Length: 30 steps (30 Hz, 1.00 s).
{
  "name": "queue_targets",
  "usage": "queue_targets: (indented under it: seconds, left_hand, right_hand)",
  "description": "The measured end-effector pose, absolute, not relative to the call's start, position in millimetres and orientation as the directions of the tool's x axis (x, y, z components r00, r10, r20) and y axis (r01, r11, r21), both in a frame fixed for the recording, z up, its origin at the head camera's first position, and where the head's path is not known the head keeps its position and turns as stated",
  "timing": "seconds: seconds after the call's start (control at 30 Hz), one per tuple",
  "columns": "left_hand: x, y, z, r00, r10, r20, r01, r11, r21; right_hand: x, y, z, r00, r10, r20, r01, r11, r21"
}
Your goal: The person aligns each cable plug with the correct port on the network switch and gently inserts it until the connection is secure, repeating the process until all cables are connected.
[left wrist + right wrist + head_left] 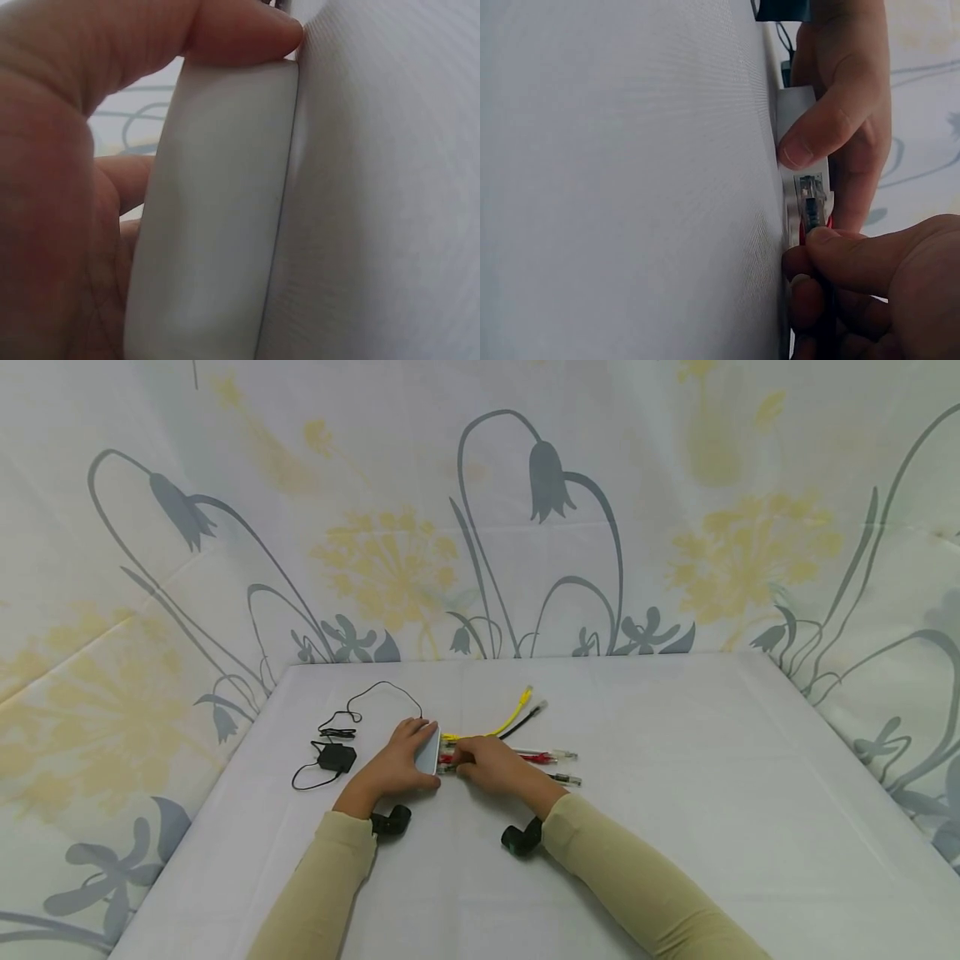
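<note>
A small white network switch [428,752] lies on the table, with its port side turned to the right. My left hand [401,764] grips its two ends, thumb at the near end and fingers toward the far end. In the left wrist view a plain side of the switch [217,202] shows below the thumb. My right hand [498,767] pinches a dark network cable just behind its clear plug [811,199], between thumb and index finger. The plug's tip is right at a port of the switch; how deep it sits, I cannot tell.
A yellow cable [512,718], another black cable [523,720] and a red cable [542,758] run rightward from the switch, partly behind my right hand. On the left lies a black power adapter [337,757] whose thin cord [378,683] loops to the far end of the switch.
</note>
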<state>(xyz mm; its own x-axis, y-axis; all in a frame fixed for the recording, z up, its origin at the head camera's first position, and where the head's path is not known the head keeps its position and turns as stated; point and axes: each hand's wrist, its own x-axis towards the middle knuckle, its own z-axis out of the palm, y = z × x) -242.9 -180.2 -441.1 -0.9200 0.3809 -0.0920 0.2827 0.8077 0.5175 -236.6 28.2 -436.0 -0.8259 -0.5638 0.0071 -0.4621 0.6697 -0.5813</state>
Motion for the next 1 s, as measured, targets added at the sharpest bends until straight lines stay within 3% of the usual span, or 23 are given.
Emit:
queue_targets:
  seconds: [1.0]
  left_hand:
    - [-243.6,-179.4,-443.0,-0.922,0.381,-0.072,0.290,0.801,0.523]
  right_hand:
    - [-235.2,22.1,-434.5,-0.827,-0.561,0.038,-0.487,0.681,-0.547]
